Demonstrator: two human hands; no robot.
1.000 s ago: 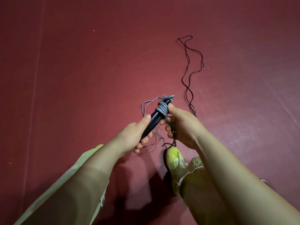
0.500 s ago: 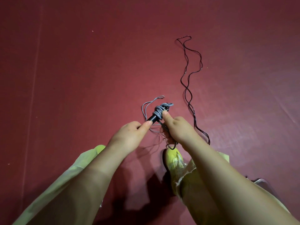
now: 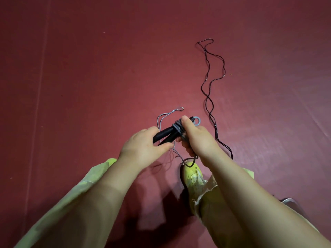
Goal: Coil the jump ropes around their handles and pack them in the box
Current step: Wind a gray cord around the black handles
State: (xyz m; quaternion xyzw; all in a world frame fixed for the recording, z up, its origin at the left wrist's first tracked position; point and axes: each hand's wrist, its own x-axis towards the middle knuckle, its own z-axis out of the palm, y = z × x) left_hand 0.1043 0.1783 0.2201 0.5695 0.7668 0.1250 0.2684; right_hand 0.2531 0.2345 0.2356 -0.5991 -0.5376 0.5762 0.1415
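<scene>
My left hand [image 3: 143, 146] grips the lower ends of two black jump-rope handles [image 3: 165, 135], which splay apart slightly. Grey rope [image 3: 177, 127] is wound in several turns round the handles' upper part. My right hand [image 3: 195, 138] holds that coiled part, its thumb pressed on top of the turns. A loose grey loop [image 3: 165, 115] sticks out behind the handles, and more grey rope hangs below my hands. A second, thin black jump rope [image 3: 208, 90] lies doubled and wavy on the floor to the right. No box is in view.
The floor is a dark red mat [image 3: 89, 77]. My yellow shoe [image 3: 192, 173] and yellow-green trouser legs are directly under my hands. A grey object [image 3: 289, 200] peeks out at the lower right behind my right arm.
The handles have tilted flatter and their lower ends have spread apart. My right hand has moved up over the coil, and a small grey loop now shows at the handles' top end.
</scene>
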